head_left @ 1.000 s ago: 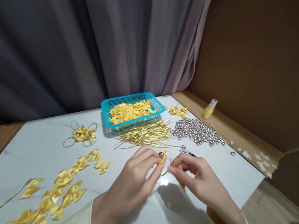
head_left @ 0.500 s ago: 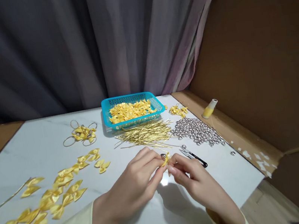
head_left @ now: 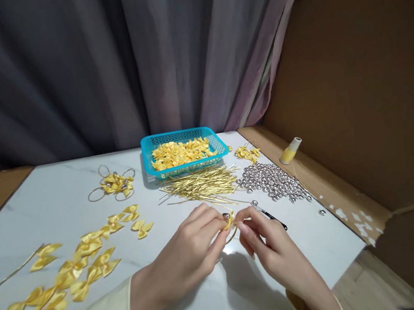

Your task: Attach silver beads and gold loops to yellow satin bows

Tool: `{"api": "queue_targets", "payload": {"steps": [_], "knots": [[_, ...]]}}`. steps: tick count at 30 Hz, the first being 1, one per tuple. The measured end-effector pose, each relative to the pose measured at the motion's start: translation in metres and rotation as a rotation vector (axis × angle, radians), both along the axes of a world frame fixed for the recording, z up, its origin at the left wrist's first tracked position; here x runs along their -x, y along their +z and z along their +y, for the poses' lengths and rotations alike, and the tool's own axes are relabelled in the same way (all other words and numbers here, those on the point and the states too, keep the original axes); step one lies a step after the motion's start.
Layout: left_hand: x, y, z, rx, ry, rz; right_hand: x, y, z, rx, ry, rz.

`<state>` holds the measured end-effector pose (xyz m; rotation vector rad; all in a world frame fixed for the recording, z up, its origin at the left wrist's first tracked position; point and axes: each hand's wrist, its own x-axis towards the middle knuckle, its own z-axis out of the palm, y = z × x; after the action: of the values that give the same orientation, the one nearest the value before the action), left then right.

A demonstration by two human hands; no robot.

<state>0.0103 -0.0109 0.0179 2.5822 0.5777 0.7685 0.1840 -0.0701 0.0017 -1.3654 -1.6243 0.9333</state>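
Note:
My left hand (head_left: 190, 246) is closed in a pinch on a small yellow ribbon bow (head_left: 230, 220), mostly hidden by the fingers. A shiny silver bead (head_left: 226, 216) shows at the bow. From it a thin gold cord (head_left: 233, 237) curves below toward my right hand (head_left: 269, 239), whose thumb and forefinger are pinched at the cord, close to the left fingertips. Behind the right hand lies a pair of small black-handled snips (head_left: 274, 218), partly covered. Just beyond both hands is a pile of gold cord pieces (head_left: 204, 184).
A blue basket (head_left: 146, 157) of yellow bows stands at the back. Silver beads (head_left: 274, 181) are heaped at right, near a yellow thread cone (head_left: 289, 152). Loose bows (head_left: 68, 271) lie at left, with looped finished pieces (head_left: 116, 184) behind. A cardboard wall (head_left: 369, 87) rises at right.
My right fingers have shifted slightly and the gold cord now shows as a curved loop under the bow. The right hand covers more of the snips. My left hand stays nearly still.

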Motion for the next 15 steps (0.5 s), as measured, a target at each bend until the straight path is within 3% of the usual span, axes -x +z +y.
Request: {"api": "queue_targets", "payload": {"steps": [9, 15], "knots": [[0.000, 0.001, 0.000, 0.018, 0.029, 0.012, 0.002, 0.004, -0.004, -0.100, -0.119, 0.229], [0.000, -0.002, 0.001, 0.012, 0.055, -0.012, -0.005, 0.011, -0.009, 0.003, -0.117, 0.448]]}}
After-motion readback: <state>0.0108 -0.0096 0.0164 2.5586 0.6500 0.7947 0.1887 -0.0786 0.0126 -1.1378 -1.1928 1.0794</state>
